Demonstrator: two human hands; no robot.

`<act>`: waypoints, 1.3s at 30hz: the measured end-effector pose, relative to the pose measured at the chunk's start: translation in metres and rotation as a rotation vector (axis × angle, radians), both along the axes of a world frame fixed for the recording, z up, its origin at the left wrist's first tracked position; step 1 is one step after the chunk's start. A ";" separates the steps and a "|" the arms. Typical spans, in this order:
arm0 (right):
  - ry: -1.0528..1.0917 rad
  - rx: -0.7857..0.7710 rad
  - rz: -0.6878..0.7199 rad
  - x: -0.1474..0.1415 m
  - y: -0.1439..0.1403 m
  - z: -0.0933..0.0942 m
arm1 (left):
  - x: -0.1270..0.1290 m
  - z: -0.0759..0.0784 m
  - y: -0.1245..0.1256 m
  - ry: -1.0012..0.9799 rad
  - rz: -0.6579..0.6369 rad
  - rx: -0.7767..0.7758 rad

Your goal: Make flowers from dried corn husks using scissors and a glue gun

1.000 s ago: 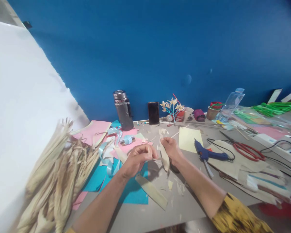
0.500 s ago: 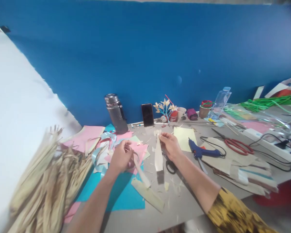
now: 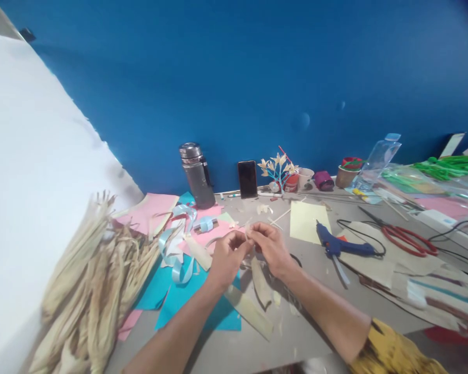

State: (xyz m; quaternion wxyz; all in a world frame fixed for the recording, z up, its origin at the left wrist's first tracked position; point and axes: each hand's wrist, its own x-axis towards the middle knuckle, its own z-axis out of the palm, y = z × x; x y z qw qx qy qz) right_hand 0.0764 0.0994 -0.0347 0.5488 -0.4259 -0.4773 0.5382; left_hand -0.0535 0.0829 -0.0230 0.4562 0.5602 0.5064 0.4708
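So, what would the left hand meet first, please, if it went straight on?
Most likely the right hand, just ahead of the left hand and close to it, though depth there is unclear.

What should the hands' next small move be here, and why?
Probably a gentle pinch and twist where the left hand and right hand meet: their fingertips are together, with a wisp of pale material showing there. The right hand seems to hold a curved pale husk piece extending below it, upper end hidden by the fingers, so a light touch looks sensible.
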 end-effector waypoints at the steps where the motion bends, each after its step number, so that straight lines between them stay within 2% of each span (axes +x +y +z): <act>1: -0.023 0.009 -0.013 0.000 0.000 0.000 | 0.000 0.000 0.000 0.004 0.011 -0.005; 11: -0.207 0.019 -0.036 0.012 0.013 -0.003 | -0.002 0.004 0.001 -0.184 0.036 -0.217; 14: -0.186 -0.021 0.068 0.017 0.012 0.003 | -0.005 0.005 0.001 -0.115 0.049 -0.190; 16: -0.224 0.030 0.144 0.016 0.008 0.007 | -0.005 0.005 0.001 -0.025 0.064 -0.127; 19: -0.333 0.149 0.111 0.014 0.003 0.010 | -0.006 0.003 0.001 0.107 0.096 -0.003; 21: -0.383 0.170 0.085 0.012 0.003 0.008 | -0.005 0.002 0.001 0.140 0.103 0.032; 28: -0.399 0.130 0.117 0.013 0.005 0.008 | -0.006 0.002 0.001 0.127 0.091 -0.032; 33: -0.362 0.102 0.174 0.017 0.005 0.011 | -0.008 0.002 0.001 0.207 0.093 0.006; 36: -0.427 0.159 0.190 0.019 0.004 0.010 | -0.008 0.001 0.002 0.250 0.051 0.042; 39: -0.496 0.142 0.196 0.019 0.002 0.009 | -0.009 0.002 0.002 0.258 0.008 0.027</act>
